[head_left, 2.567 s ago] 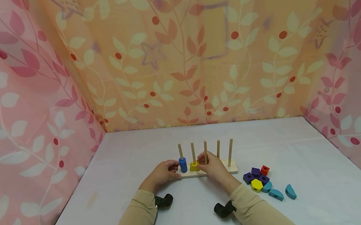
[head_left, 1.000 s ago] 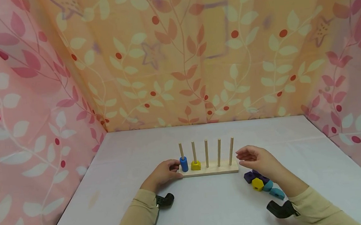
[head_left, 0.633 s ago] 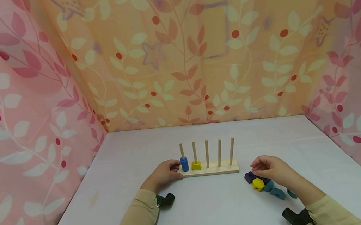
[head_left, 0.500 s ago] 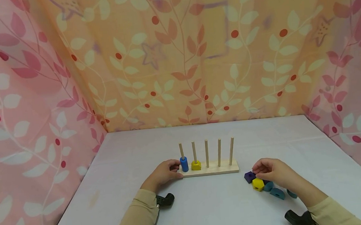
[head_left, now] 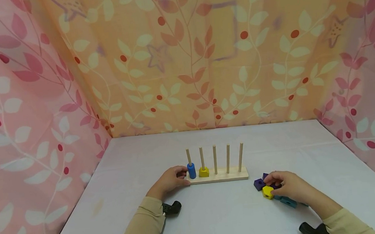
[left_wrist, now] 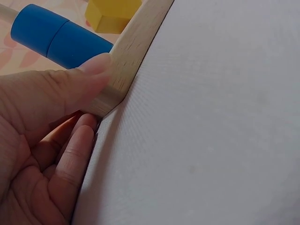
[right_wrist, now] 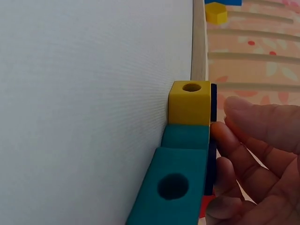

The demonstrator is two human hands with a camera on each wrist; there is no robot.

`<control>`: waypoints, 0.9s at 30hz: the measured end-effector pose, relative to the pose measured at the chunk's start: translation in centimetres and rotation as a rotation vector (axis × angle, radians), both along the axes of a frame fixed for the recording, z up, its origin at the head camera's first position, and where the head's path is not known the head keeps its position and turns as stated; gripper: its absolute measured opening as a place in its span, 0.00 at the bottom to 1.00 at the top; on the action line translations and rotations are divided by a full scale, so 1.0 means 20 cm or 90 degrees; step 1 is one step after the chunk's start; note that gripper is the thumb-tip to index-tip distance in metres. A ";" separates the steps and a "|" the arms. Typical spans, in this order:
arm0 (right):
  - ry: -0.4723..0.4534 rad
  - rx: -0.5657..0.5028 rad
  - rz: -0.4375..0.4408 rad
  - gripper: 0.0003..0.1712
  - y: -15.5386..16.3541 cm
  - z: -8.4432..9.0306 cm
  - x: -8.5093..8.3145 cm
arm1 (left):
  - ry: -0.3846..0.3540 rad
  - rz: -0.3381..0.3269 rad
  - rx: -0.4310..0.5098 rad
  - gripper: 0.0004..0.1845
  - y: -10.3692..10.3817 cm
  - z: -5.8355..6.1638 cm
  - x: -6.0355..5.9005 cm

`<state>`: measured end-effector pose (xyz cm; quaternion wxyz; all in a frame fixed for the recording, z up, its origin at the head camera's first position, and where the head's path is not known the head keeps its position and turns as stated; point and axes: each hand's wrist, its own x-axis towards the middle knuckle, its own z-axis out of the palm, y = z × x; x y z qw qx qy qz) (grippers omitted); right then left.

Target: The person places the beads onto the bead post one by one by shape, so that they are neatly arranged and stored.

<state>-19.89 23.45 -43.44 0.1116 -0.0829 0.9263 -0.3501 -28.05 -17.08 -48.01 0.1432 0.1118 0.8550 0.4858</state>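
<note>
A wooden pegboard (head_left: 225,177) with several upright pegs stands on the white table. Blue cylinders (left_wrist: 40,28), two stacked, sit on its leftmost peg, and a yellow block (head_left: 203,172) is on the second. My left hand (head_left: 168,180) grips the board's left end, thumb on the front edge and fingers round the end. My right hand (head_left: 290,186) is at the loose blocks, fingers bent and thumb apart from them. A yellow hexagonal block (right_wrist: 190,105) lies beside that thumb. Purple blocks (head_left: 259,184) are partly covered by the fingers.
Teal half-round blocks (head_left: 288,202) lie under and beside the right hand. A bit of a red block (right_wrist: 206,206) shows behind them in the right wrist view. Patterned cloth (head_left: 204,75) hangs behind and at both sides of the table.
My right hand has left the yellow block on the second peg, swung right past the board and come down at the loose blocks. My left hand has stayed at the board's end.
</note>
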 end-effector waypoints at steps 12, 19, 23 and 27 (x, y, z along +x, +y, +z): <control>0.030 0.052 0.057 0.16 -0.01 0.00 0.00 | 0.000 -0.001 0.004 0.28 0.00 -0.01 -0.01; 0.034 0.075 0.095 0.15 0.01 0.00 0.00 | 0.006 -0.003 -0.008 0.28 0.00 0.00 0.00; 0.032 0.069 0.125 0.14 0.01 0.01 0.00 | 0.012 -0.007 -0.013 0.27 0.00 0.00 -0.01; 0.021 0.060 0.145 0.15 0.00 0.01 0.00 | 0.013 -0.008 -0.014 0.28 0.00 0.00 -0.01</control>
